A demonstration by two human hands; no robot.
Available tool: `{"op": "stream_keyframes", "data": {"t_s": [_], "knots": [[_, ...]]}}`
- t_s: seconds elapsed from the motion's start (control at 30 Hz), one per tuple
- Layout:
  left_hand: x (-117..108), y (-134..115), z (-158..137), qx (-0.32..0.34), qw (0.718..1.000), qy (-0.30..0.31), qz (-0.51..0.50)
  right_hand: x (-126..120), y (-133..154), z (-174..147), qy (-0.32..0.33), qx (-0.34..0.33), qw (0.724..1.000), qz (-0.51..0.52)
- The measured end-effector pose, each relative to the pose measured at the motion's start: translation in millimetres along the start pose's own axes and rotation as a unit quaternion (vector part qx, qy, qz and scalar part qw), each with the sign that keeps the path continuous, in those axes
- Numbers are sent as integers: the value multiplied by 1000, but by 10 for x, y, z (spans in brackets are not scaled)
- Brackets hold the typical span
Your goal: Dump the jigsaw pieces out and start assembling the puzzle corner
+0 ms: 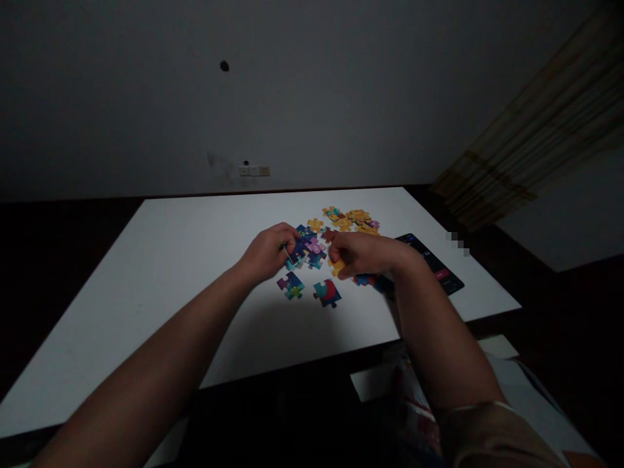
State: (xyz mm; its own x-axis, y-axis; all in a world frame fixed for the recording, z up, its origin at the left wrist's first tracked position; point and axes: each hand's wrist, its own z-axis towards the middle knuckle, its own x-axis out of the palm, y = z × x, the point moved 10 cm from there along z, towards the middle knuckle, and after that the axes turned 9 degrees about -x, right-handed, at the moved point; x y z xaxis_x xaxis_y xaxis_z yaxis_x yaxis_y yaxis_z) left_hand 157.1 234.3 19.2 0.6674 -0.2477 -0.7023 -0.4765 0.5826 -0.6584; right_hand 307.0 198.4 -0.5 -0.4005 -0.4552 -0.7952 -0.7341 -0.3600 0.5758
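My left hand [272, 252] is closed in a pinch on a jigsaw puzzle piece [288, 254], seen nearly edge-on as a thin pale line. Right beside it lies a cluster of dark blue and purple puzzle pieces [316, 246]. My right hand [361, 253] has its fingers curled, with a yellow puzzle piece [335, 267] between forefinger and thumb; part of that piece is hidden. Nearer to me, a purple-green piece [291, 286] and a teal-red piece [327, 293] lie apart on the white table [195, 260]. Blue and red pieces [366, 280] show under my right wrist.
A heap of mostly yellow pieces [361, 221] lies beyond my right hand. A dark tablet or phone [451, 282] with a lit screen rests at the right, partly behind my forearm. Papers [502, 348] sit below the table's near right edge. A wall stands behind the table.
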Motion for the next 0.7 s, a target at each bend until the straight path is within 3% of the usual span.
{"op": "stream_keyframes", "data": {"t_s": [0.3, 0.5, 0.7], "knots": [[-8, 4, -6, 0, 1000, 2, -6, -29, 84, -15, 10, -40, 999, -24], [79, 19, -14, -5, 1000, 29, -10, 42, 23, -42, 29, -5, 999, 27], [-39, -119, -37, 11, 1000, -13, 8, 36, -3, -76, 17, -9, 999, 31]]}}
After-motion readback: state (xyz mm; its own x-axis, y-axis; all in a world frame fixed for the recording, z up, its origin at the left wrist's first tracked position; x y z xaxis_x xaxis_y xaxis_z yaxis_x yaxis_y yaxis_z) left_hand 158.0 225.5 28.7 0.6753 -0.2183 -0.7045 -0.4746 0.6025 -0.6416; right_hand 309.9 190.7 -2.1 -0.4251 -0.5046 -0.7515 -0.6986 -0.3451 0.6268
